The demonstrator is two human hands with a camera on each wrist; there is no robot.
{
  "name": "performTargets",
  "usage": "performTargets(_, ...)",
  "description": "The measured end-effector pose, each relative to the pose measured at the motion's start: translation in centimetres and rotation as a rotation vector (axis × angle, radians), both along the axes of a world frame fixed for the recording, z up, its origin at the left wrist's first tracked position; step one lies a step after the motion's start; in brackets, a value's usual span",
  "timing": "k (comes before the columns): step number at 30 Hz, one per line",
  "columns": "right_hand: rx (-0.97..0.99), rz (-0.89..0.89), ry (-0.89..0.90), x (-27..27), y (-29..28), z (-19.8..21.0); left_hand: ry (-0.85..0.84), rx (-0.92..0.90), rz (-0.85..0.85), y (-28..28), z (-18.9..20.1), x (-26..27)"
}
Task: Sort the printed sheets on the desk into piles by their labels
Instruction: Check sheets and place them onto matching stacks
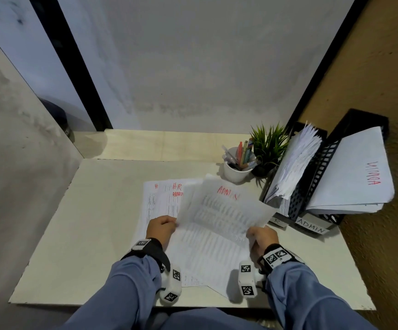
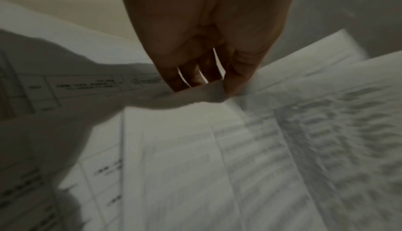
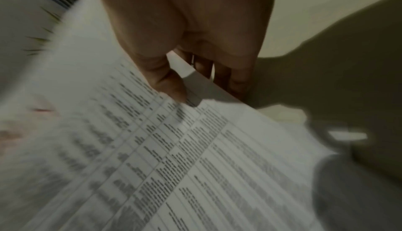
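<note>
A printed sheet [image 1: 224, 210] marked ADMIN in red is lifted and blurred above the desk [image 1: 93, 225]. My left hand [image 1: 161, 228] pinches its left edge, thumb and fingers closed on the paper [image 2: 208, 95]. My right hand [image 1: 262, 236] pinches the right edge [image 3: 189, 100], thumb on top and fingers under. Beneath lie more printed sheets [image 1: 164, 201], some marked HR and ADMIN in red. Two black file trays stand at the right: one labelled ADMIN [image 1: 312, 228] holding a sheet marked ADMIN [image 1: 357, 172], the other [image 1: 291, 172] stuffed with papers.
A white cup of pens [image 1: 237, 166] and a small green plant [image 1: 268, 148] stand behind the sheets, close to the trays. Grey partition walls close the desk at the back and left. Bare desk surface lies to the left of the sheets.
</note>
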State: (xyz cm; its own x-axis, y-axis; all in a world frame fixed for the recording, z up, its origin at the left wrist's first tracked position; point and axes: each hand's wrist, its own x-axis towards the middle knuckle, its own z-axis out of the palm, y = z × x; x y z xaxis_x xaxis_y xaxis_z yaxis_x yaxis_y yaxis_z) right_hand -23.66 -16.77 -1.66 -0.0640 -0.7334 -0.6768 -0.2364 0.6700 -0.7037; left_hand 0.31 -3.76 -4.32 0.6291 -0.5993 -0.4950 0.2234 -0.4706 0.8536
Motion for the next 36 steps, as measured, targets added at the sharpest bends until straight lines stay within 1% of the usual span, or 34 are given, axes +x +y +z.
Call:
performTargets(1,-0.021,-0.008,0.004,-0.2,0.0,0.1,0.018,-0.029,0.01,0.2,0.2,0.0)
performTargets(4,-0.05,-0.048,-0.099,-0.5,0.1,0.3,0.063,-0.076,-0.016,0.6,0.9,-0.3)
performTargets(6,-0.077,-0.037,-0.125,-0.1,0.3,0.1,0.054,-0.079,-0.049,0.6,1.1,-0.8)
performTargets(9,-0.078,-0.042,-0.187,0.8,0.4,-0.1,0.017,-0.038,-0.091,0.0,1.9,-2.1)
performTargets(11,-0.055,-0.028,-0.195,1.2,0.4,0.1,-0.012,-0.005,-0.072,-0.2,2.4,-2.8)
performTargets(13,-0.038,-0.026,-0.242,1.3,0.5,0.2,-0.043,0.021,-0.02,-0.4,1.8,-2.6)
performTargets(14,-0.034,-0.023,-0.259,1.4,0.6,0.2,-0.064,0.043,0.019,-0.4,1.2,-2.2)
performTargets(15,-0.031,-0.021,-0.262,1.4,0.8,0.2,-0.125,0.099,0.05,-0.4,0.8,-1.7)
performTargets(17,-0.034,0.018,-0.213,1.4,1.1,0.5,-0.315,0.255,0.093,-0.1,0.3,-0.8)
performTargets(18,-0.044,0.044,-0.172,1.3,1.3,0.8,-0.35,0.312,0.119,0.1,0.3,-0.5)
performTargets(20,-0.061,0.066,-0.117,1.2,1.5,1.0,-0.34,0.398,0.124,0.4,0.1,-0.1)
performTargets(24,-0.033,0.015,-0.148,1.2,2.0,1.0,-0.278,0.431,0.119,0.4,0.0,-0.2)
performTargets(29,-0.056,0.117,-0.064,1.0,1.8,0.2,-0.22,0.454,0.058,0.5,-0.3,-0.2)
performTargets(32,-0.058,0.133,-0.05,1.0,1.8,-0.3,-0.173,0.413,0.007,0.5,0.1,-0.4)
performTargets(34,-0.049,0.111,-0.079,1.1,1.9,-0.6,-0.191,0.377,-0.038,0.5,0.2,-0.5)
performTargets(36,-0.048,0.112,-0.074,1.2,1.9,-0.7,-0.215,0.318,-0.029,0.5,0.2,-0.9)
